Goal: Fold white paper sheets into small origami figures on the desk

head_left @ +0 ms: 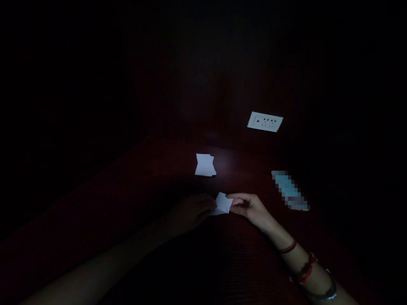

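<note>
Between my two hands is a small piece of folded white paper (224, 203), with crease lines and a flap on its face. My left hand (199, 207), dim in shadow and wearing a ring, grips the paper's left edge. From the right, my right hand (246, 204) pinches the other edge between thumb and fingers. Beyond them a few creased white sheets (205, 165) lie stacked on the dark reddish table (171, 169).
To the right lies a phone-shaped object (290, 190), blurred by pixels. A white wall socket (265, 122) is set in the dark upright panel behind the table. Most of the surroundings are too dark to make out.
</note>
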Tool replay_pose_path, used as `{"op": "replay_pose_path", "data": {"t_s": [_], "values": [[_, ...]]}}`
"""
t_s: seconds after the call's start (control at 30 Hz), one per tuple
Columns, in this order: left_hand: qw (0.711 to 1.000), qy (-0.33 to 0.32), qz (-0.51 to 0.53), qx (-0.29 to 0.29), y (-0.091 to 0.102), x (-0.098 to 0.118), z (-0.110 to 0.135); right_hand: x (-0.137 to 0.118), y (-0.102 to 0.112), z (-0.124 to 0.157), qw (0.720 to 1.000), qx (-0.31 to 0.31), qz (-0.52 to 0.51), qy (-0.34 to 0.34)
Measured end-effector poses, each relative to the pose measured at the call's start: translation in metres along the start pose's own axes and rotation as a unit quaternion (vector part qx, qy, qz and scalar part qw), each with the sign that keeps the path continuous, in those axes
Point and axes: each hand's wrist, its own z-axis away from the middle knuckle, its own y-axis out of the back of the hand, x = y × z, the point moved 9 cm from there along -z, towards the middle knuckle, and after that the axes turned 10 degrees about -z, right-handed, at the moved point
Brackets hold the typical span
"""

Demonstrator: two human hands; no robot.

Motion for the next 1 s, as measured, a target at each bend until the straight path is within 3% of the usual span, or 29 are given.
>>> {"op": "replay_pose_path", "data": {"t_s": [0.2, 0.33, 0.4, 0.47, 0.53, 0.57, 0.77, 1.0], "values": [[0.998, -0.033, -0.009, -0.060, -0.012, 0.001, 0.004, 0.004, -0.005, 0.002, 0.999, -0.031, -0.009, -0.029], [0.994, 0.039, 0.101, -0.014, -0.004, -0.006, -0.001, -0.005, -0.004, 0.001, 0.998, -0.021, 0.051, 0.010], [0.971, 0.123, 0.207, 0.016, -0.003, -0.019, -0.002, -0.010, -0.004, 0.001, 0.998, -0.011, 0.041, 0.044], [0.924, 0.211, 0.318, 0.012, -0.013, -0.033, 0.001, -0.014, -0.006, 0.003, 0.998, -0.006, 0.005, 0.068], [0.885, 0.261, 0.385, -0.011, -0.024, -0.038, 0.004, -0.015, -0.009, 0.006, 0.997, -0.009, -0.027, 0.077], [0.879, 0.268, 0.393, -0.020, -0.026, -0.038, 0.005, -0.016, -0.011, 0.007, 0.996, -0.012, -0.032, 0.079], [0.911, 0.214, 0.354, 0.009, -0.011, -0.023, 0.002, -0.015, -0.020, 0.010, 0.996, -0.018, 0.060, 0.064], [0.916, 0.221, 0.333, 0.038, -0.001, -0.023, 0.002, -0.002, -0.020, 0.008, 0.999, -0.005, -0.039, 0.006]]}}
